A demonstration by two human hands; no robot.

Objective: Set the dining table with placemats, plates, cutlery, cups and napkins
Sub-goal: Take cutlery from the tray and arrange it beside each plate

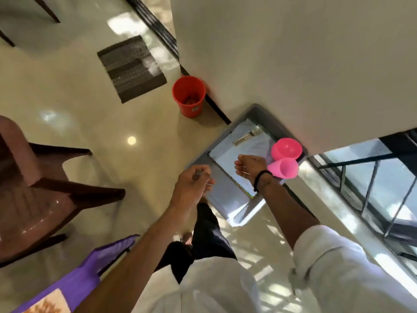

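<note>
My left hand [191, 186] curls round thin metal cutlery [204, 179] at the tray's [257, 111] near edge. My right hand [248, 166] pinches another thin piece over the tray. Forks [248, 133] lie beyond my fingers; two pink cups [285, 154] sit right of them.

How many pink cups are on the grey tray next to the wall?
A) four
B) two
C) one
B: two pink cups show at the tray's far corner by the wall, one standing upright and one tipped on its side beside it.
</note>
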